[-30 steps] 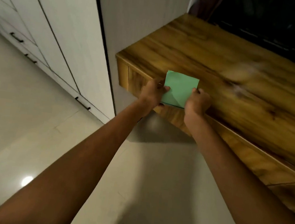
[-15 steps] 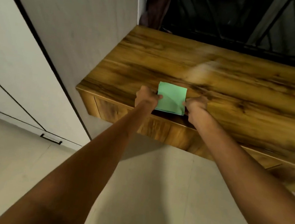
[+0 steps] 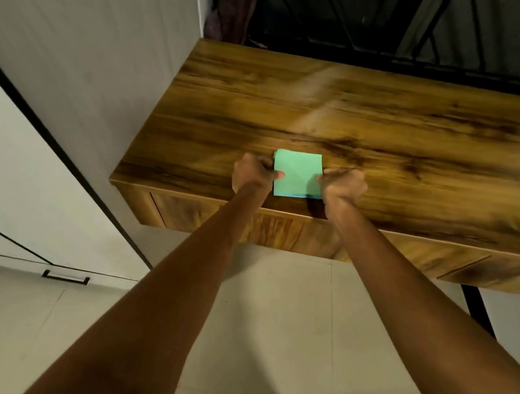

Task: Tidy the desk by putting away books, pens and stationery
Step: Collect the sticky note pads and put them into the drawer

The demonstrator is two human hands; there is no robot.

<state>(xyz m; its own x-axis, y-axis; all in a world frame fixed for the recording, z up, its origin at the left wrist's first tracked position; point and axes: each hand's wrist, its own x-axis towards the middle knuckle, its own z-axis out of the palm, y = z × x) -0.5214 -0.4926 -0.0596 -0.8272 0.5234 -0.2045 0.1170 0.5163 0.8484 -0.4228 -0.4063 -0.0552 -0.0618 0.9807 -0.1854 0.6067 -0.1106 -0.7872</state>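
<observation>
A square green pad of paper, with a thin blue layer showing at its lower edge, lies flat over the wooden desk top close to the front edge. My left hand pinches its left side, thumb on top. On the opposite side my right hand grips the right edge. Whether the pad rests on the wood or hovers just above it, I cannot tell.
White cupboard doors with a black handle stand to the left of the desk. A dark window grille runs behind it. A drawer front sits under the desk edge, a black leg at right, pale floor tiles below.
Both hands have carried the green pad from the desk's front corner further onto the top. The view has swung to face the desk squarely.
</observation>
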